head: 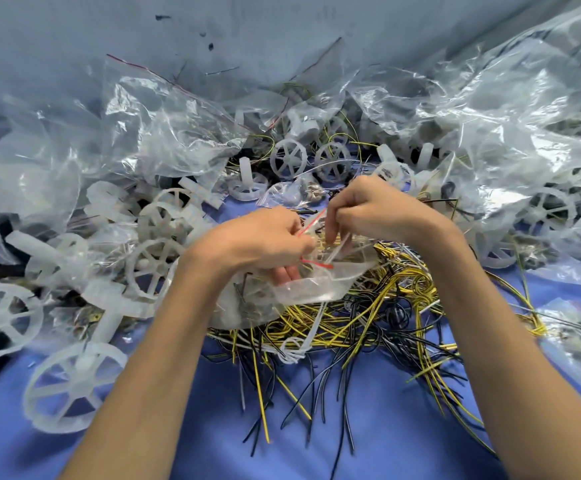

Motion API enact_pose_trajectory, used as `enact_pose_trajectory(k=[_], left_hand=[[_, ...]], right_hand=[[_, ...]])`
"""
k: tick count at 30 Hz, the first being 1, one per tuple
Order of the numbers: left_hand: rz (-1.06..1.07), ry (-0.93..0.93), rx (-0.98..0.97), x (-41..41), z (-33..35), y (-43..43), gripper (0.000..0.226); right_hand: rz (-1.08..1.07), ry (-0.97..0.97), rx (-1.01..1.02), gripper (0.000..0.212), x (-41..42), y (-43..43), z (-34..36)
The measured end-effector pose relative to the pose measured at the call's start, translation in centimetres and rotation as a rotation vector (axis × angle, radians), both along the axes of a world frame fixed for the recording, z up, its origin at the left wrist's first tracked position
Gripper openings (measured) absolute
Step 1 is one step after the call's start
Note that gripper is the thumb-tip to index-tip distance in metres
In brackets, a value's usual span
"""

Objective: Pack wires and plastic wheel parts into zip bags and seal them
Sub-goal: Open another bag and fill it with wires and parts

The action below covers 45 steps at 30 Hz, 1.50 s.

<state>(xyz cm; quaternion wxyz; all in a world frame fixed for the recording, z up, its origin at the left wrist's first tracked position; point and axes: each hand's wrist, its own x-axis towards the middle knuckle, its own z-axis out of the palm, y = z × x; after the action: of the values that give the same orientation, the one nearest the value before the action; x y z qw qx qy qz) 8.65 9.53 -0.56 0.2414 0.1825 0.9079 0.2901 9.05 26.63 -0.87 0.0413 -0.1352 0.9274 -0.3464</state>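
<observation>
We're on one head-worn wide-angle view, looking forward and steeply down, close over the blue tabletop (403, 445), left hand (258, 244) and right hand (379, 213) dead centre.

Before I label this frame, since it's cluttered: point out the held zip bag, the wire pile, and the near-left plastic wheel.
zip bag (316, 289): head view, clear wall below the red strip.
wire pile (368, 327): head view, yellow-black tangle.
plastic wheel (83, 364): head view, central hub.

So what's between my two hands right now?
In the head view, the mouth of a clear zip bag, with its red seal strip, spans the gap; left hand and right hand both pinch it.
</observation>
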Motion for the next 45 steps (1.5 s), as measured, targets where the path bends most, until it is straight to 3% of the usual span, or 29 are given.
enact_pose_trajectory(k=[4,6,10,14,16,23,25,27,30,34,38,40,45], left_hand=[[-0.079,-0.017,-0.050,0.2,0.3,-0.3,0.011],[-0.114,-0.032,-0.083,0.4,0.3,-0.4,0.006],[-0.181,-0.086,-0.128,0.5,0.1,-0.5,0.011],[-0.183,-0.127,-0.115,0.5,0.0,-0.8,0.014],[-0.195,-0.131,-0.118,0.5,0.1,-0.9,0.014],[-0.207,-0.152,-0.098,0.6,0.2,-1.1,0.014],[-0.207,-0.140,-0.095,0.5,0.2,-1.1,0.014],[-0.206,-0.129,-0.084,0.5,0.4,-1.1,0.012],[-0.203,-0.124,-0.053,0.7,0.6,-1.2,0.009],[-0.214,-0.008,-0.023,0.8,1.1,-1.4,0.009],[-0.219,0.074,0.015,0.6,1.5,-1.8,0.028],[-0.210,0.091,0.076,0.5,1.6,-2.0,0.037],[-0.112,0.189,0.192,0.4,2.3,-2.8,0.029]], right_hand=[[-0.269,0.266,-0.353,0.037,-1.6,-0.4,-0.4],[-0.353,0.329,-0.363,0.035,-3.7,-0.9,0.0],[-0.182,0.175,0.099,0.027,-8.9,-2.0,0.0],[0.033,-0.050,0.494,0.056,-12.3,-4.1,-2.5],[0.083,-0.076,0.653,0.057,-13.3,-5.0,-3.8],[0.021,0.002,0.882,0.013,-14.0,-5.0,-4.3],[-0.029,0.040,0.791,0.014,-14.1,-4.1,-3.9],[-0.161,0.139,0.536,0.021,-14.0,-2.9,-2.8],[-0.364,0.189,-0.036,0.035,-12.5,-0.7,-0.5],[-0.516,-0.050,-0.746,0.064,-8.2,0.4,2.6],[-0.302,-0.126,-0.879,0.069,-4.1,0.6,4.4],[-0.204,-0.135,-0.932,0.090,-2.5,1.0,4.5],[-0.079,-0.118,-0.983,0.092,0.1,-0.3,4.7]])
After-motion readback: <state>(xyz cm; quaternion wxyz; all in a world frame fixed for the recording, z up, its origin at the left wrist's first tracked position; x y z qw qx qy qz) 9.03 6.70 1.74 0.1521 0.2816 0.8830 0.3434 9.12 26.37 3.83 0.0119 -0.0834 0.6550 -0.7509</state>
